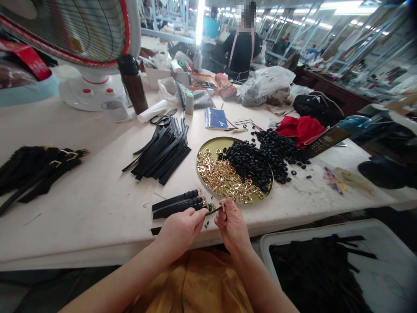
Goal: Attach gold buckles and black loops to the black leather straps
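A narrow black strap [214, 211] runs between my two hands near the table's front edge. My left hand [180, 228] is closed on the strap, whose other end sticks out behind the wrist. With thumb and fingers pinched, my right hand [232, 221] grips the strap's far end; a small pale-gold bit shows there, mostly covered by the fingers. Just beyond my left hand lie several black straps with gold buckles [177, 206]. A round gold tray [213, 143] holds loose gold buckles [224, 178] and small black loops [250, 161].
Loose black straps [163, 152] lie beyond, with scissors [164, 117] behind them. Buckled straps [42, 169] are heaped at left, near a fan [87, 82]. More black loops spill right of the tray beside a red cloth [299, 129]. A white bin [374, 224] stands low at right.
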The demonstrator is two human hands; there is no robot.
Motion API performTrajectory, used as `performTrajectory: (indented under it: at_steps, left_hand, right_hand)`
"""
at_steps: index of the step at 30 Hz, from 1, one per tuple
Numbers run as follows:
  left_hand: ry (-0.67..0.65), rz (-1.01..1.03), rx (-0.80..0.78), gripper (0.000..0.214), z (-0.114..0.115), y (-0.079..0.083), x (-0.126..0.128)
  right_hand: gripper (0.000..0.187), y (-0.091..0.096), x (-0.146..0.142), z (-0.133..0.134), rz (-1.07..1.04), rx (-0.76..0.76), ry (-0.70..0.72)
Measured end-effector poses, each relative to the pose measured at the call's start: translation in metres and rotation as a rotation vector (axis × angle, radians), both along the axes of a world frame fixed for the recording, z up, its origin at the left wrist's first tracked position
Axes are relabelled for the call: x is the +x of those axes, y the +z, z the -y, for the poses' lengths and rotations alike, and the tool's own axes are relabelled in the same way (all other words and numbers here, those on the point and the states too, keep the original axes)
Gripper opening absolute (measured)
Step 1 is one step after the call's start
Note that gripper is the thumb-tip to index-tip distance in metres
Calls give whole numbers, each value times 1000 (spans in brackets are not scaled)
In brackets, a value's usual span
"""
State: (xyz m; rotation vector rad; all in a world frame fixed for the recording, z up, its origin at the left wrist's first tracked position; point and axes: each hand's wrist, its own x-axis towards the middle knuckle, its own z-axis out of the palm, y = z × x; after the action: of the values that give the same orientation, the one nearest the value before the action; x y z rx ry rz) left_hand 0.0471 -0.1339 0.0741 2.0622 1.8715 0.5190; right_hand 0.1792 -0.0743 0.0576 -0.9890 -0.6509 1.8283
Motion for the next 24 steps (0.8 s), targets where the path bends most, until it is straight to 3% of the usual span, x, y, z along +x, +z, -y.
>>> performTrajectory:
  at_steps: [4, 8, 11, 15, 20, 24]
  left_hand:
    - [-21, 325, -55, 31, -4, 3, 4]
    - [-25, 335, -82, 32, -6, 4, 2]
    - [-6, 393, -85, 31, -6, 6, 3]
    - [70, 625, -153, 24, -8, 10, 10]
    - [86, 828, -261, 11, -11, 10, 11]
    - [106, 912, -361, 21, -14, 11, 5]
  right_hand:
    - [26, 3, 0, 0, 51, 122, -76]
    - [22, 2, 4, -1, 94, 219, -67]
    - [20, -1, 3, 2, 66, 208, -36]
    - [19, -6, -5, 13, 88, 160, 26]
    - [18, -10, -6, 22, 288, 267, 31]
    - [19, -5, 0, 17, 351, 251, 25]
